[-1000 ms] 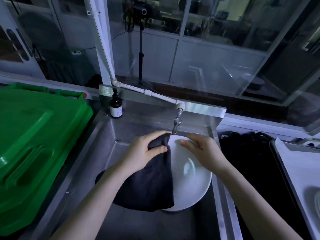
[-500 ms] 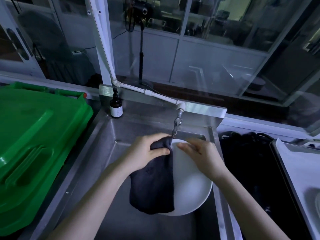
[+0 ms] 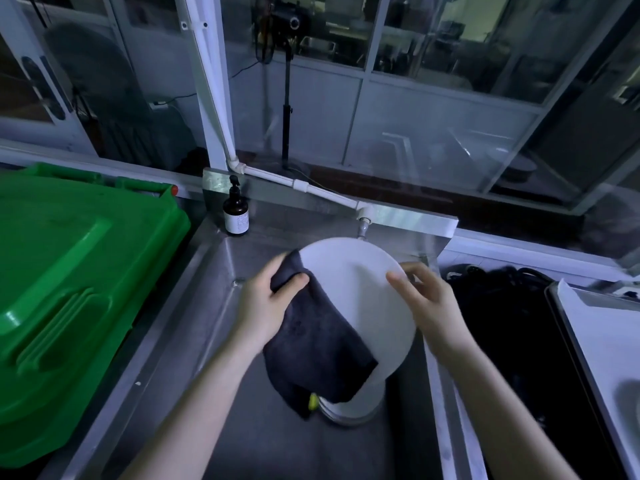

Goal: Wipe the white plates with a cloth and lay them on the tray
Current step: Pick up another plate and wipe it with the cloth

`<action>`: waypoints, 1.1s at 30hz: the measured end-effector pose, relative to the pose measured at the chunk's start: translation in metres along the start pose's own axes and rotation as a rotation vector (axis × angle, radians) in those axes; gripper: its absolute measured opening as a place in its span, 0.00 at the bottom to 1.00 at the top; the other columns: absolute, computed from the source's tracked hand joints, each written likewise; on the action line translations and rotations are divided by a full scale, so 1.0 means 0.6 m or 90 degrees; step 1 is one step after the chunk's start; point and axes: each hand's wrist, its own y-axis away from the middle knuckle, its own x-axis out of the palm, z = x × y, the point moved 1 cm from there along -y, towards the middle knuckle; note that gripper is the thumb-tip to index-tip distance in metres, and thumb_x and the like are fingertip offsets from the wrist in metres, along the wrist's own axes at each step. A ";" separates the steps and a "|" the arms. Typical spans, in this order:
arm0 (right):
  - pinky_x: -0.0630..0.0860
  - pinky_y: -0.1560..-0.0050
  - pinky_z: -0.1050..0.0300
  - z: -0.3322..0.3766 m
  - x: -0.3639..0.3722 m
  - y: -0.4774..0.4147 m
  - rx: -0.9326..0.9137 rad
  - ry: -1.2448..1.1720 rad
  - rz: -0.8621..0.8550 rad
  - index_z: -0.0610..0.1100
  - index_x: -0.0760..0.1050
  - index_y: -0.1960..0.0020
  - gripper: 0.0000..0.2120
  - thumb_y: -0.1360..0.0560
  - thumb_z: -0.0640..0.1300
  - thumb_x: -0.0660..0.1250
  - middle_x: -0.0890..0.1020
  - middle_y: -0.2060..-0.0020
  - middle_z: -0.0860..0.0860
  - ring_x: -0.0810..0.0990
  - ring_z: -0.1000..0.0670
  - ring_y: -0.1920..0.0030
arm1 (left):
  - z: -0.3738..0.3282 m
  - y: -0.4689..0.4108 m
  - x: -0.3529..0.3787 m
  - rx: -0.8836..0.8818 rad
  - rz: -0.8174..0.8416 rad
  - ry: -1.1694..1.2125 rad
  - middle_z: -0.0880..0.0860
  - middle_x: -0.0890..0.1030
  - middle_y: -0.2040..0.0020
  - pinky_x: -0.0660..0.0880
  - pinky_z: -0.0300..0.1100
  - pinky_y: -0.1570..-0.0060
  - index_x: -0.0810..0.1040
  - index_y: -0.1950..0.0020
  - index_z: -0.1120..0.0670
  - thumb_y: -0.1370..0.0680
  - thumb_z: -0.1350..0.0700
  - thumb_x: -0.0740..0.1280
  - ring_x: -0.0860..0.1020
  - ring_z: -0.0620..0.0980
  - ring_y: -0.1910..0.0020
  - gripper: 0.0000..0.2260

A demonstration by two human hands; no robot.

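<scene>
White plate held tilted over the sink, cloth on its left side

The left hand (image 3: 263, 306) grips a dark cloth (image 3: 311, 341) against the white plate (image 3: 360, 299), and the cloth hangs over the plate's lower left. The right hand (image 3: 426, 303) holds the plate's right rim (thumb on the face, fingers behind). More plates (image 3: 353, 407) lie below in the steel sink (image 3: 194, 323). The tray (image 3: 602, 334) sits well to the right.

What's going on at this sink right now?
A person is wiping a round white plate held tilted over the stainless steel sink. The left hand grips a dark grey cloth against the plate's face, while the right hand holds its rim. More white plates sit in the sink beneath; the metal tray at right awaits this one.
</scene>
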 end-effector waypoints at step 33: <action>0.59 0.71 0.58 0.004 0.041 0.011 -0.024 0.018 -0.104 0.36 0.67 0.66 0.23 0.22 0.51 0.70 0.65 0.71 0.52 0.63 0.55 0.70 | 0.013 0.004 -0.011 0.004 0.007 0.026 0.38 0.84 0.48 0.74 0.31 0.47 0.79 0.41 0.40 0.25 0.49 0.69 0.80 0.38 0.44 0.12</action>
